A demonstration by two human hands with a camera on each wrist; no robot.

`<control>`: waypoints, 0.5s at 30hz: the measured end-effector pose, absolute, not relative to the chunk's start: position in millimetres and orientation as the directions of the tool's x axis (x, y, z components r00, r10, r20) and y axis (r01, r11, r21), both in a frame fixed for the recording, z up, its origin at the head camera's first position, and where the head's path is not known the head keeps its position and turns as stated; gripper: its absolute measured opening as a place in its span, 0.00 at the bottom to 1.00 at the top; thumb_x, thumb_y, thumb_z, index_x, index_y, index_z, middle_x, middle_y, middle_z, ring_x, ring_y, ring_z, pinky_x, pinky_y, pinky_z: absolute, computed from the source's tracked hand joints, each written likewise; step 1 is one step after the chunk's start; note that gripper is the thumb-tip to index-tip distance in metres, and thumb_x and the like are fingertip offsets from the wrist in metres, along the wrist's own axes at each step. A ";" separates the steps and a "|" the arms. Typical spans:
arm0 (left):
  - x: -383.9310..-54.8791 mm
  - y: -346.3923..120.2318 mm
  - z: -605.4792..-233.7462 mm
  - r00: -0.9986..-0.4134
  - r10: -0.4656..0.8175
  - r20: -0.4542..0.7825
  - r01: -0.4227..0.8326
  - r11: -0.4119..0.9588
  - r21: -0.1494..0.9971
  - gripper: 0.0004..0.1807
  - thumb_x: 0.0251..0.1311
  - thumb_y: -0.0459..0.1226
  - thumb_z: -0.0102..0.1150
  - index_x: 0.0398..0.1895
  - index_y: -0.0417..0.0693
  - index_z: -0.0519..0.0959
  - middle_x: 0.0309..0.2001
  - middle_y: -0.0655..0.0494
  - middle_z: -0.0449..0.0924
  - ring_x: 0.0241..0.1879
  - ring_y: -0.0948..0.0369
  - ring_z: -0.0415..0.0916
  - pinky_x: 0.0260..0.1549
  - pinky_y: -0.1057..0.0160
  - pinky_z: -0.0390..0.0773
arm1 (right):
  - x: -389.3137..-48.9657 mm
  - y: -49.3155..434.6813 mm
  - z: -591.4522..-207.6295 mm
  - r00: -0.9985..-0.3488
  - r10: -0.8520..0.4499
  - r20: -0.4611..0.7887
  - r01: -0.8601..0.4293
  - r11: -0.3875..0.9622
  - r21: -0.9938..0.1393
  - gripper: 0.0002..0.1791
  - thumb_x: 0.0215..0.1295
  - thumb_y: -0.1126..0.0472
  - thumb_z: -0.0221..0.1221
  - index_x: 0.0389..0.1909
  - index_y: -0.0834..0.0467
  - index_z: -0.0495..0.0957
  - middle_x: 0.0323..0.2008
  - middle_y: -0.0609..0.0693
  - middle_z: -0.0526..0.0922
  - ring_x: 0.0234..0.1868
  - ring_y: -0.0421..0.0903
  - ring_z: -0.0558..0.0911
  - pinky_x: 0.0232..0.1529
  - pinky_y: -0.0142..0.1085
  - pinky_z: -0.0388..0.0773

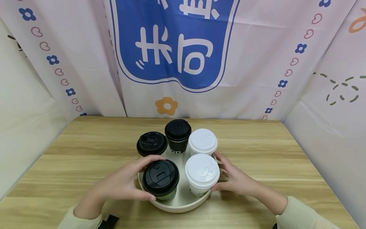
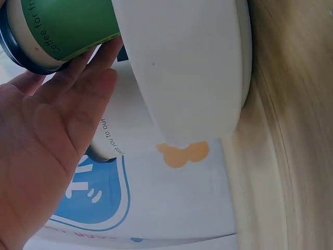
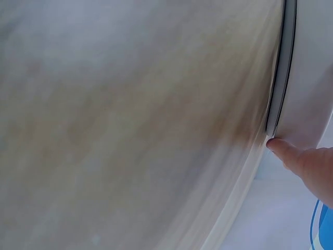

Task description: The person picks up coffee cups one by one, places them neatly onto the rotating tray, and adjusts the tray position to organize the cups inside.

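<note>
A round cream tray (image 1: 183, 208) on the table carries several lidded paper cups. My left hand (image 1: 128, 181) curves around the front left cup, a green paper coffee cup with black lid (image 1: 161, 178), thumb on the near side and fingers on the far side. The left wrist view shows the left hand's palm (image 2: 47, 135) beside that cup's printed green wall (image 2: 78, 26). My right hand (image 1: 235, 178) rests spread against the tray's right rim, beside the front white-lidded cup (image 1: 201, 171). One right fingertip (image 3: 276, 145) touches the tray's edge in the right wrist view.
Behind on the tray stand a black-lidded cup (image 1: 151, 144), a black cup with black lid (image 1: 178, 135) and another white-lidded cup (image 1: 203, 141). A printed cloth (image 1: 251, 70) hangs at the wooden table's (image 1: 94, 143) back edge, with pale walls at both sides.
</note>
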State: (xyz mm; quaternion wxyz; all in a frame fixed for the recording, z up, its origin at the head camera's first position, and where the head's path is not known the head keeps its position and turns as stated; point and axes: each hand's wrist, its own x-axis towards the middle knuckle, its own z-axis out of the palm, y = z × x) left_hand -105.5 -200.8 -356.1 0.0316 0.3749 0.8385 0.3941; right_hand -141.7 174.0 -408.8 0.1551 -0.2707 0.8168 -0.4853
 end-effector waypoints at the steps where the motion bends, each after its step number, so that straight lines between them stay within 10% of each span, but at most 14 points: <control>1: -105.5 -199.9 -356.2 -0.716 0.655 0.241 0.602 0.404 0.688 0.50 0.45 0.48 0.79 0.72 0.60 0.62 0.65 0.64 0.74 0.63 0.64 0.74 0.58 0.63 0.78 | -141.7 174.3 -408.7 -0.805 -0.594 0.011 -0.294 0.382 -0.876 0.64 0.52 0.56 0.75 0.79 0.63 0.38 0.76 0.70 0.51 0.70 0.73 0.63 0.65 0.68 0.63; 15: -98.1 -204.9 -356.8 -0.771 0.611 0.179 0.539 0.477 0.694 0.47 0.52 0.49 0.74 0.75 0.62 0.59 0.69 0.61 0.71 0.65 0.63 0.72 0.64 0.62 0.73 | -141.9 188.6 -398.9 -0.795 -0.606 0.005 -0.333 0.430 -0.839 0.57 0.61 0.54 0.69 0.79 0.60 0.39 0.76 0.68 0.51 0.72 0.72 0.61 0.65 0.70 0.62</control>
